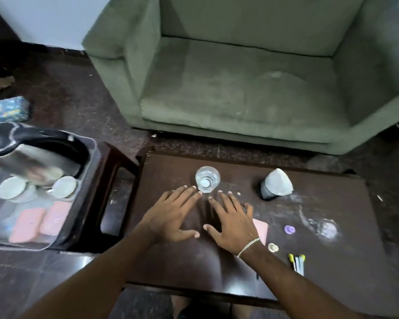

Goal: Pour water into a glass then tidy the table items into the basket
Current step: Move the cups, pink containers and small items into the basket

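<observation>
Both hands lie flat and spread on the dark wooden worktop [332, 261], gripping nothing. The left hand [171, 217] and right hand [233, 224] sit side by side, fingertips just short of the clear drinking glass [207, 182], which stands upright at the far edge. Whether it holds water cannot be told. The clear plastic basket [88, 180] rests on a side stool to the left, already holding cups and pink cases. A pink case [262, 227], purple cap [289, 229] and pens [297, 263] remain out, apparently awaiting collection.
</observation>
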